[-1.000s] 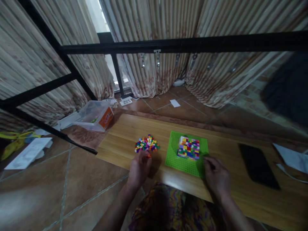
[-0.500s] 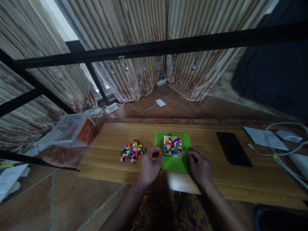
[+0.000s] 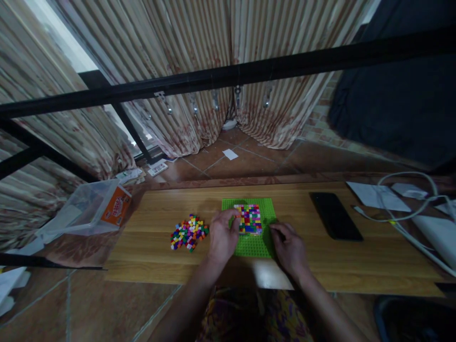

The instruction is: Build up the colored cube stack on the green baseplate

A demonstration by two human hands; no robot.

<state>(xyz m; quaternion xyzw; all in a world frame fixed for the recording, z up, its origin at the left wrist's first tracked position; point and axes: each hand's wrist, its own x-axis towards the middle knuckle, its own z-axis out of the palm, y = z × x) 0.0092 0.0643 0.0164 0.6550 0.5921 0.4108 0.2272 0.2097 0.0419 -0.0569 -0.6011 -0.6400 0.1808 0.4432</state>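
Note:
A green studded baseplate (image 3: 252,249) lies on the wooden table, bearing a square block of small multicoloured toy bricks (image 3: 251,219). My left hand (image 3: 223,235) reaches over the plate's left side, thumb and forefinger closed on a small orange brick at the block's upper left edge. The fingers largely hide that brick. At the plate's right edge is my right hand (image 3: 290,247), its fingers curled and pinched together; whatever may be between them is hidden. To the left of my left hand lies a loose pile of coloured bricks (image 3: 188,232).
On the right are a black phone (image 3: 335,216), white paper (image 3: 377,195) and a white cable (image 3: 402,228). A clear plastic box (image 3: 89,209) with an orange label stands beyond the table's left end. A black metal rail (image 3: 213,78) crosses in front of the curtains (image 3: 192,42).
My left hand has moved up and inward over the plate, bringing the orange brick to the block's upper left edge. My right hand stays at the plate's right edge. The camera view has shifted.

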